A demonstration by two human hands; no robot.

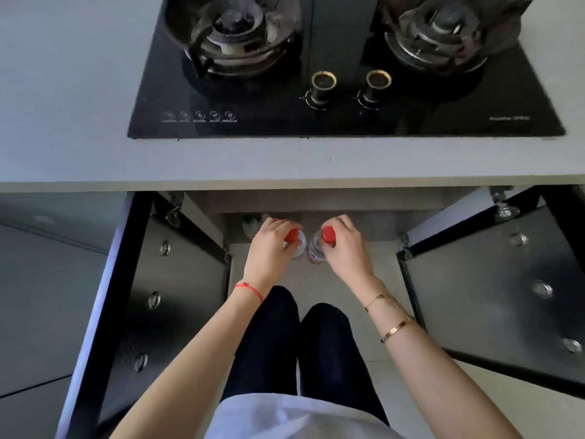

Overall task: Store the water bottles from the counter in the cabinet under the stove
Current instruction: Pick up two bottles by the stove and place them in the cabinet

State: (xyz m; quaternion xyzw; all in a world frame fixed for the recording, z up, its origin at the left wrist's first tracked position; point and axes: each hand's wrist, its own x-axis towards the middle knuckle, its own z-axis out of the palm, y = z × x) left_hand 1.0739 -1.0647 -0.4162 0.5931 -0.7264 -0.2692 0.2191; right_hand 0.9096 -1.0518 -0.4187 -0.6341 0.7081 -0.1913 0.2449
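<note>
Two hands (pixel 270 245) (pixel 343 245) grip two bottles (pixel 297 248) (pixel 316 253), one each.

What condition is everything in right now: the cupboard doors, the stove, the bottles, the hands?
Left cabinet door: swung open.
Right cabinet door: swung open.
Left burner: no flame visible.
Right burner: no flame visible.
Left water bottle: upright, red cap on, held.
Right water bottle: upright, red cap on, held.
Left hand: gripping the left bottle near its cap.
Right hand: gripping the right bottle near its cap.
</note>
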